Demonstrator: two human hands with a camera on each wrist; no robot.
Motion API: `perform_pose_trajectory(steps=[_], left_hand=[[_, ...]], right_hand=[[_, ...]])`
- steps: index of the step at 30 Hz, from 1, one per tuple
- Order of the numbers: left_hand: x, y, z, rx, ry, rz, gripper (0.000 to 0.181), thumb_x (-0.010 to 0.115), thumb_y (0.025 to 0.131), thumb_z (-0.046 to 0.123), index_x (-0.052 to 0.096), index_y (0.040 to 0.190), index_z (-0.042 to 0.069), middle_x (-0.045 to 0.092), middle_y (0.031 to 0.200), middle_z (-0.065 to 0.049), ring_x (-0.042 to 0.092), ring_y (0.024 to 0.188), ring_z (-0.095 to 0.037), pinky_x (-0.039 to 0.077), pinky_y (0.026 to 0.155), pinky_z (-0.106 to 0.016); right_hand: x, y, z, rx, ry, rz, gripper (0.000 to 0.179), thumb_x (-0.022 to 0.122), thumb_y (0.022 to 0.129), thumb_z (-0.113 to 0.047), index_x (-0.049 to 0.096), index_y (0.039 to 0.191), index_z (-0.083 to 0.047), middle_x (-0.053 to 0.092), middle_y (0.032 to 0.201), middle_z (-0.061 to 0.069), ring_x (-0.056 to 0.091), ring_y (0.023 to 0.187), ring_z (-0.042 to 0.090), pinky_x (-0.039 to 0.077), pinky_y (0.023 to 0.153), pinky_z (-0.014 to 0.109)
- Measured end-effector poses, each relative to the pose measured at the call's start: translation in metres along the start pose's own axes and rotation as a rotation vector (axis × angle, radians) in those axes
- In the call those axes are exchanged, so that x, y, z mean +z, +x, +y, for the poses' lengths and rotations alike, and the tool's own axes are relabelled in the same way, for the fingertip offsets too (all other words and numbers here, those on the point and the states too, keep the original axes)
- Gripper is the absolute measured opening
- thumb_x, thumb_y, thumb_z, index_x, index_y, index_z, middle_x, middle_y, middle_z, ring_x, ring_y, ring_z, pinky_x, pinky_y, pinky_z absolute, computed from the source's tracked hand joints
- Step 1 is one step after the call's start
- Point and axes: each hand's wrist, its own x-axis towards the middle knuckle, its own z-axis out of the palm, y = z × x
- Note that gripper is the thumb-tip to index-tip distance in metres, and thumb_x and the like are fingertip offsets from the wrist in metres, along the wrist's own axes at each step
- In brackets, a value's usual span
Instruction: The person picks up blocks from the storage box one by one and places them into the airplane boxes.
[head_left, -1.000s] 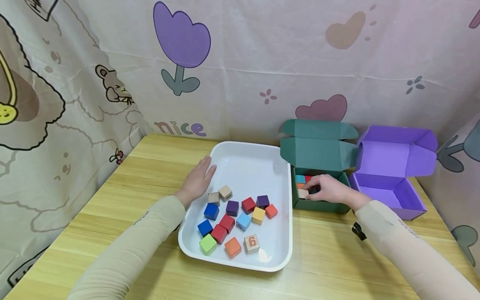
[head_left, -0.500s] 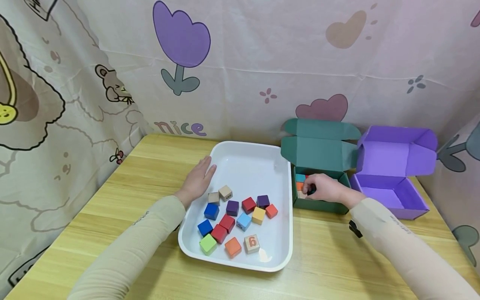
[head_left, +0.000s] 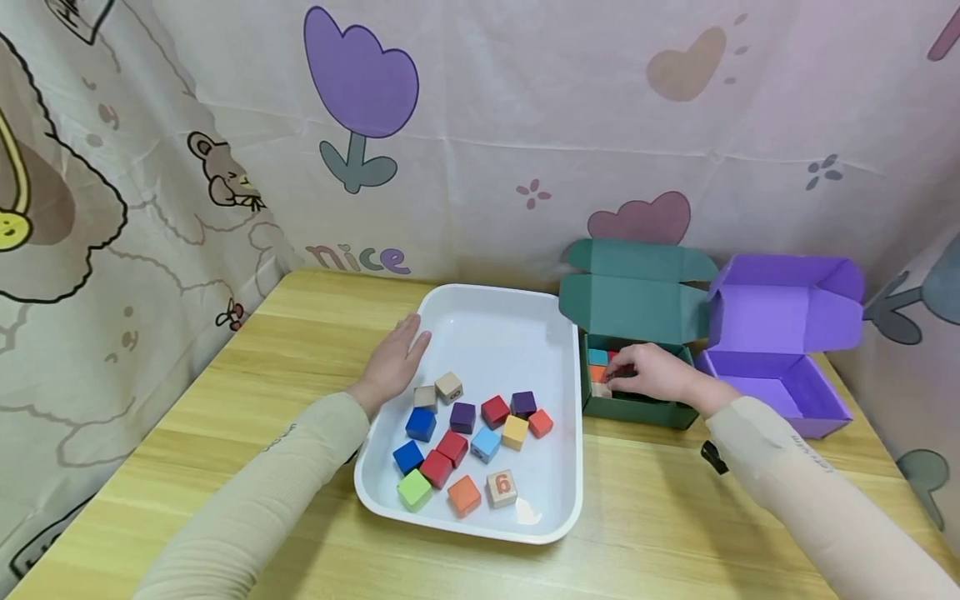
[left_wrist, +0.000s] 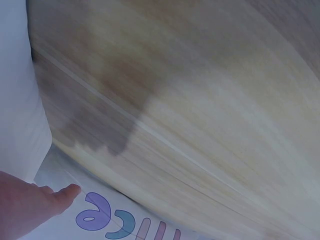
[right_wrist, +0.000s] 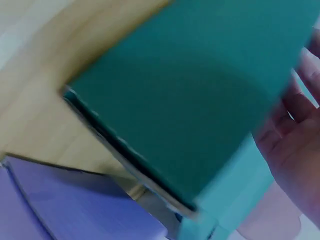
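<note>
In the head view my left hand (head_left: 392, 358) lies along the left rim of a white tray (head_left: 502, 325), fingers straight. Wooden cubes lie in the tray's near half, among them a green cube (head_left: 414, 490), an orange cube (head_left: 464, 496) and a natural cube marked 6 (head_left: 502, 488). My right hand (head_left: 651, 372) reaches into the open green box (head_left: 637, 410), fingers bent down over its left part. Beside the fingertips sit a teal cube (head_left: 597, 357), an orange cube and a natural wood cube (head_left: 601, 389). I cannot tell whether the fingers pinch a cube.
A purple box (head_left: 776, 396) stands with its lid up, right of the green box. Both boxes and the tray rest on a wooden table (head_left: 322, 304). A printed cloth (head_left: 480, 167) hangs behind the table and along its sides.
My right hand's fingers have shifted slightly within the green box, over its left part. My left hand stays on the tray's rim, and the cubes in the tray have not moved.
</note>
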Motion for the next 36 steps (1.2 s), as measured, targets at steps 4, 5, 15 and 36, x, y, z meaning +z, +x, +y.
perform_pose_trajectory(steps=[4,5,15,36], left_hand=[[-0.001,-0.001,-0.004,0.002,-0.004,0.01,0.062,0.021,0.102,0.043,0.011,0.15,0.006,0.009,0.158,-0.012,0.006,0.146,-0.032,0.011,0.121,-0.047],[-0.001,-0.001,-0.005,0.004,-0.001,0.014,0.062,0.021,0.102,0.043,0.011,0.15,0.005,0.009,0.158,-0.013,0.007,0.146,-0.032,0.011,0.121,-0.047],[-0.003,-0.003,-0.01,0.007,0.012,0.026,0.063,0.021,0.102,0.043,0.012,0.15,0.004,0.01,0.158,-0.014,0.008,0.146,-0.033,0.011,0.121,-0.046],[0.001,-0.003,-0.002,-0.001,-0.001,0.015,0.063,0.022,0.101,0.045,0.012,0.151,0.008,0.01,0.159,-0.011,0.007,0.146,-0.031,0.011,0.12,-0.047]], right_hand=[[-0.017,0.002,-0.01,0.049,0.032,0.064,0.02,0.064,0.088,-0.017,0.07,0.102,-0.003,0.07,0.099,0.008,0.062,0.084,0.015,0.054,0.07,0.027],[-0.022,0.004,-0.014,0.061,0.044,0.079,0.021,0.064,0.089,-0.018,0.07,0.103,-0.003,0.07,0.099,0.007,0.062,0.084,0.015,0.053,0.071,0.028],[-0.063,0.03,-0.066,0.061,0.214,0.233,0.024,0.058,0.093,-0.025,0.068,0.108,-0.009,0.067,0.102,0.01,0.057,0.087,0.021,0.05,0.076,0.025],[-0.012,0.117,-0.134,-0.066,0.439,0.202,0.023,0.061,0.091,-0.022,0.067,0.108,-0.008,0.066,0.104,0.008,0.055,0.09,0.019,0.052,0.078,0.024]])
